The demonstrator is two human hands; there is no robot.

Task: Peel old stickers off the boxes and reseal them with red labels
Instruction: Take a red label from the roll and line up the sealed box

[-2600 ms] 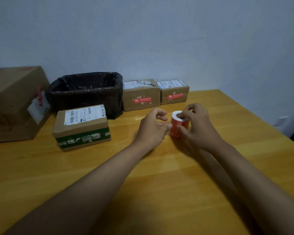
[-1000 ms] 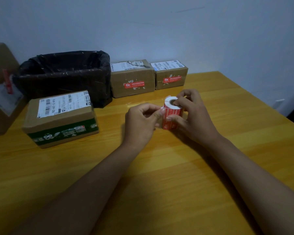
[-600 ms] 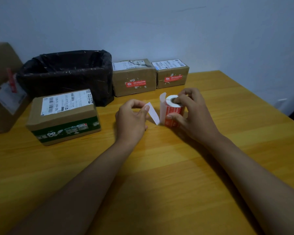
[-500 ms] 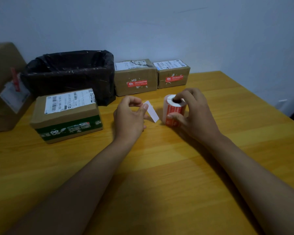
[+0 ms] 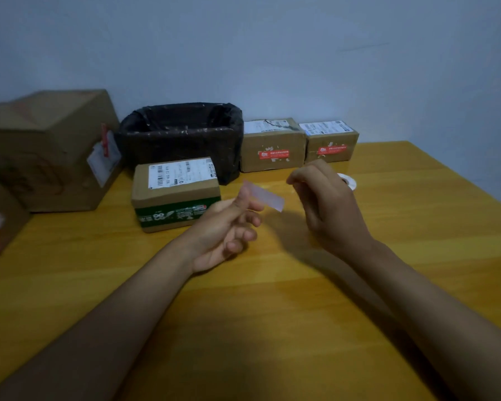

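The left hand (image 5: 229, 230) pinches a peeled label (image 5: 265, 196), pale back showing, between thumb and forefinger above the table's (image 5: 272, 314) middle; the right hand (image 5: 327, 204) hangs beside it, fingers loosely curled, holding nothing; behind it the label roll (image 5: 348, 180) stands on the table; the green-banded box (image 5: 174, 193) sits left of the hands; two red-labelled boxes (image 5: 272, 146) line the far edge beside a black-lined bin (image 5: 182, 137).

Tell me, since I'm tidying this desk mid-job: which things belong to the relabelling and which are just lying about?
Belongs to the job:
- peeled label, pinched in the left hand
- label roll, behind the right hand
- green-banded box
- two red-labelled boxes

Lying about:
- black-lined bin
- large carton
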